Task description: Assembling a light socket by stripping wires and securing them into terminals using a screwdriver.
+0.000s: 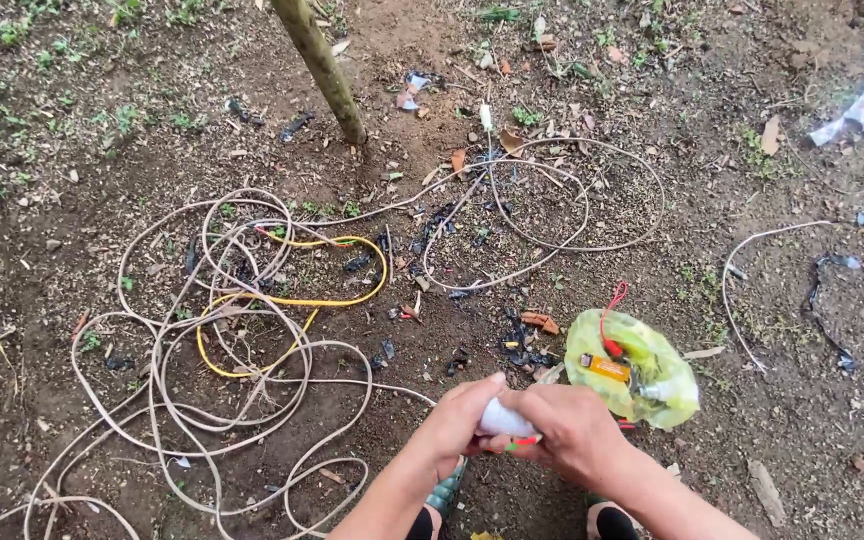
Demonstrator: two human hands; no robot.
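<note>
White cable end (pixel 504 418) is pinched between both hands, left (pixel 457 425) and right (pixel 572 430).

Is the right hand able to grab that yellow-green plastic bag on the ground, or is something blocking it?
Probably yes. The yellow-green plastic bag lies on bare dirt just beyond the right hand, with nothing between them. But that hand and the left hand are both gripping a small white object, so it would have to let go first.

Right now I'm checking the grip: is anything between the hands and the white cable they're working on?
Nothing visible. The left hand and right hand both close directly on the white cable end. The yellow-green plastic bag lies beside the right hand, and the tangled cable loops lie off to the left on the dirt.
</note>
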